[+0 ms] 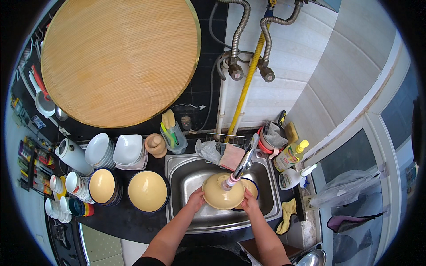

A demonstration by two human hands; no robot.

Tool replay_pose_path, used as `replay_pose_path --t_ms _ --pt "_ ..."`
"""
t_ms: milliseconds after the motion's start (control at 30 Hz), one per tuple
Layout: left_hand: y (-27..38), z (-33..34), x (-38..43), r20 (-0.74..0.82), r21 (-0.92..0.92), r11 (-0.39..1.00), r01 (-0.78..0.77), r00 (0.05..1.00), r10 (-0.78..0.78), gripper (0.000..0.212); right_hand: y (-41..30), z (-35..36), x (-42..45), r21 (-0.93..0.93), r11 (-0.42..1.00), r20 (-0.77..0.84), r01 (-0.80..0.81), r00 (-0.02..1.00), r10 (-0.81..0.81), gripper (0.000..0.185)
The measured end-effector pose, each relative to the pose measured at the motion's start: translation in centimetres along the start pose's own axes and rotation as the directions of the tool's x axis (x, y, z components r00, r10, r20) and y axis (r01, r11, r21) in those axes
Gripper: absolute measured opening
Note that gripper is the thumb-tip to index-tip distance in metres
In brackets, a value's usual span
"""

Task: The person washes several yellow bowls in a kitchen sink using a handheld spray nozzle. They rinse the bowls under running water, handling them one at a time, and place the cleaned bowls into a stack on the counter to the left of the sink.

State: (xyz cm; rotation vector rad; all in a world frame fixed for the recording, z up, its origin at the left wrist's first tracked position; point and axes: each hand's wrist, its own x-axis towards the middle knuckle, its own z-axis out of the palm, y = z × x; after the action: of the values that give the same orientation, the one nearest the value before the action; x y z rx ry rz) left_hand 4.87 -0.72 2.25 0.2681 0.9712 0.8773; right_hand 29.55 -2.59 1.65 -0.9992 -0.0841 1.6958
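A cream-coloured bowl [221, 196] is held bottom up over a stainless steel sink [199, 222], under the pink-tipped end of a chrome faucet [248, 154]. My left hand [196, 199] grips its left rim and my right hand [249, 200] its right rim. Beneath it, partly hidden, a blue-rimmed cream bowl [252, 188] lies in the basin. Whether water runs from the faucet, I cannot tell. A pink cloth [231, 157] hangs on a wire rack [213, 136] behind the basin.
Left of the sink stand cream bowls [148, 191], stacked white dishes [129, 149] and a wooden mortar [155, 145]. On the right are a yellow-capped detergent bottle [289, 157], a white spray bottle [291, 178] and a yellow cloth [286, 217]. A large round wooden board [123, 60] leans behind.
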Motion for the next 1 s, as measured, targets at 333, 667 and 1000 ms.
replay_pose_path --t_ms 333,667,1000 --pt "-0.2 -1.1 2.1 -0.062 -0.062 0.998 0.001 0.998 -0.004 0.025 -0.5 1.6 0.4 0.175 0.984 0.0 -0.043 0.999 0.043 0.026" --pt "0.4 -4.8 2.2 -0.187 -0.083 0.996 0.016 0.982 -0.031 0.02 0.9 5.5 3.1 0.182 0.98 0.095 -0.085 0.993 0.068 0.016" --pt "1.3 -3.9 2.4 -0.184 -0.009 0.996 0.085 0.979 -0.086 0.028 0.8 7.4 2.6 0.274 0.961 -0.061 -0.027 0.997 0.045 0.016"
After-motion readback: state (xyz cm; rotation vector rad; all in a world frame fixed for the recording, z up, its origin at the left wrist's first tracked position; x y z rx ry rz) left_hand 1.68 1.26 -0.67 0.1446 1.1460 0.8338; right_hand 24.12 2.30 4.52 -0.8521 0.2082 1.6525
